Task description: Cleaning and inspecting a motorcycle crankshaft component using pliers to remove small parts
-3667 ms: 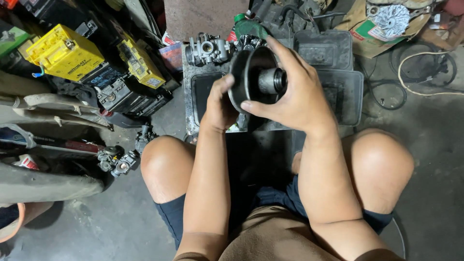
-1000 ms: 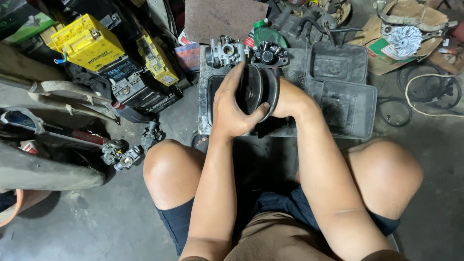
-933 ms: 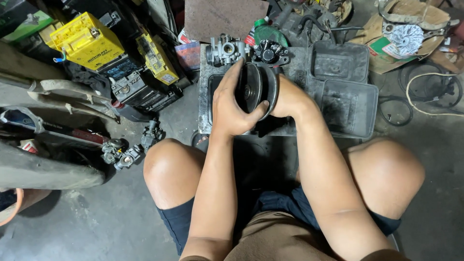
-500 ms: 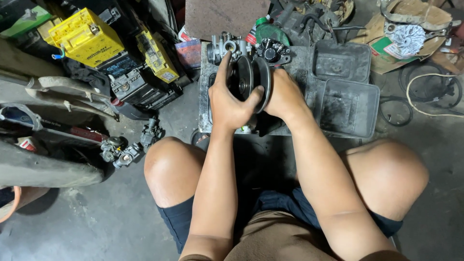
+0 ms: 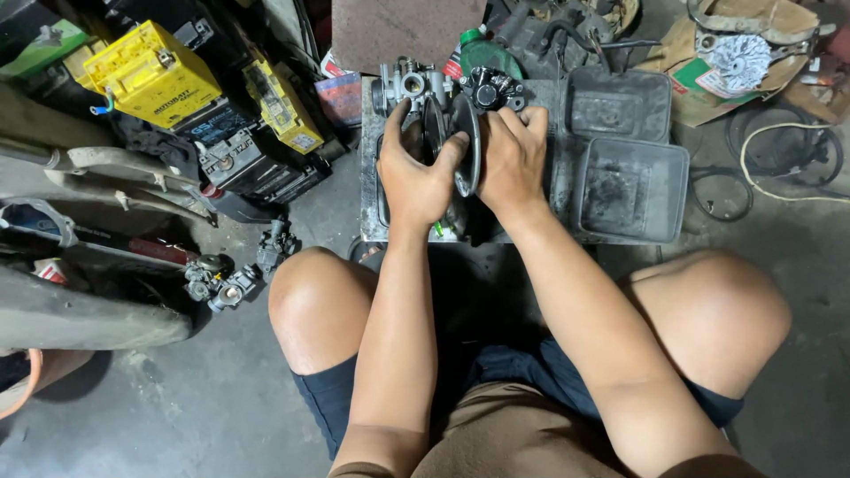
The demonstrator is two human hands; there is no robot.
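Here, left hand [image 5: 416,177] and right hand [image 5: 512,159] clamp black disc [image 5: 465,146] on edge over grimy tray [image 5: 372,195]; carburetor [image 5: 412,86] just beyond.

I hold a dark round pulley disc [image 5: 462,146] on edge between both hands, over a grimy metal tray [image 5: 368,204] at twelve o'clock from my knees. My left hand [image 5: 416,173] grips its near-left side, thumb lying across the rim; my right hand [image 5: 512,155] presses flat against its right face, fingers pointing to twelve. Just past the disc sit a grey carburettor [image 5: 409,86] and a dark caliper [image 5: 490,88], with a green bottle [image 5: 482,55] behind them. At one o'clock two black plastic covers [image 5: 629,159] lie side by side. At ten o'clock stand yellow batteries [image 5: 150,75]. Another small carburettor [image 5: 221,283] lies on the floor at nine o'clock, near my left knee [image 5: 314,301].
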